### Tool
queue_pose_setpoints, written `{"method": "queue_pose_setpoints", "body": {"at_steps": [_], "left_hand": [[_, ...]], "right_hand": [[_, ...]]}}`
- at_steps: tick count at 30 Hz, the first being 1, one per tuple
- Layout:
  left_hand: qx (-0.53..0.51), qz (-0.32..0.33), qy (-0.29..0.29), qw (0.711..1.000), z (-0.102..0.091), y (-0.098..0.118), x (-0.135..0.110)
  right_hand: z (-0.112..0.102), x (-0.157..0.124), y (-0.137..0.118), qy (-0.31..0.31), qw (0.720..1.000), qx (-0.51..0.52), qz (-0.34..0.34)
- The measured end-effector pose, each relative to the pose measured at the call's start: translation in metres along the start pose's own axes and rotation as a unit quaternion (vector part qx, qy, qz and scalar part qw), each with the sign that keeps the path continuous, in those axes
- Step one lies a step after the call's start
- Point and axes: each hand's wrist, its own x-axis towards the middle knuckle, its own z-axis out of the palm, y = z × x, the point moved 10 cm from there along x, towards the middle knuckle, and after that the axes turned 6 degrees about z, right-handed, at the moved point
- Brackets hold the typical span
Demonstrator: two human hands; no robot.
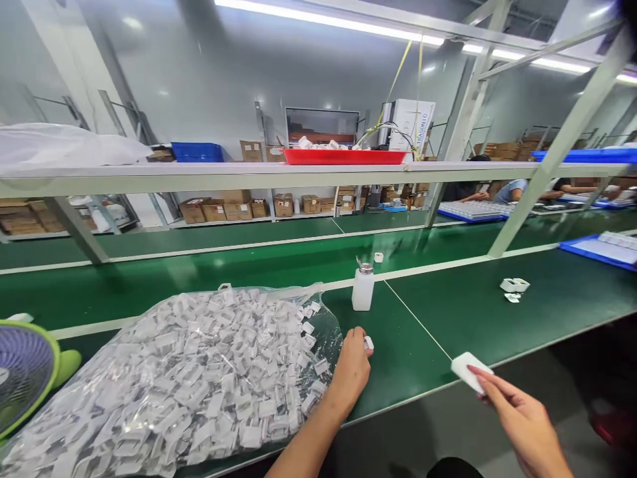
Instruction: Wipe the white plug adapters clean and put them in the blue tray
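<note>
My left hand [352, 368] is closed on a small white plastic piece [369, 343], just above the green bench and beside the bag's right edge. In my right hand [522, 415], thumb and fingers grip a white rectangular plastic block [468, 366] near the front edge of the bench. A large clear plastic bag [330, 332] lies open to the left, with many small white plastic parts [239, 358] heaped in it. Behind my left hand stands a white bottle [363, 292] with a metal cap.
A green fan [30, 372] sits at the left edge. White parts [514, 285] lie farther right, near a blue tray [602, 251]. A shelf [239, 174] crosses above the bench and carries a red tray [343, 157]. Other people [512, 191] sit at the far right.
</note>
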Motion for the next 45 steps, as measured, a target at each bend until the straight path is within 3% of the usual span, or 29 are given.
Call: {"method": "queue_pose_setpoints", "body": {"at_steps": [4, 9, 14, 18, 22, 26, 31, 38, 45], "left_hand": [[0.002, -0.023, 0.042, 0.999, -0.014, -0.014, -0.007], [-0.011, -0.044, 0.081, 0.996, -0.037, -0.025, -0.012], [-0.076, -0.032, 0.038, 0.996, -0.01, -0.002, -0.024], [-0.102, -0.027, 0.001, 0.994, 0.012, 0.011, -0.042], [-0.115, -0.016, -0.01, 0.993, 0.016, 0.008, -0.054], [-0.123, 0.006, -0.012, 0.992, 0.018, 0.004, -0.054], [-0.102, 0.019, -0.007, 0.995, 0.025, 0.002, -0.05], [-0.086, 0.038, 0.0, 0.996, 0.027, 0.002, -0.05], [-0.102, 0.053, -0.02, 0.993, 0.031, 0.002, -0.051]], "right_hand": [[0.041, -0.051, 0.014, -0.09, 0.993, 0.044, 0.06], [0.058, -0.079, 0.022, -0.112, 0.987, 0.057, 0.102], [0.068, -0.08, 0.012, -0.116, 0.987, 0.064, 0.094], [0.073, -0.076, -0.007, -0.107, 0.992, 0.044, 0.05], [0.088, -0.082, -0.031, -0.11, 0.994, -0.012, -0.022], [0.127, -0.098, -0.058, -0.16, 0.979, -0.056, -0.115], [0.173, -0.119, -0.079, -0.262, 0.938, -0.072, -0.215], [0.163, -0.134, -0.079, -0.322, 0.913, -0.079, -0.237], [0.173, -0.116, -0.106, -0.363, 0.907, -0.056, -0.205]]}}
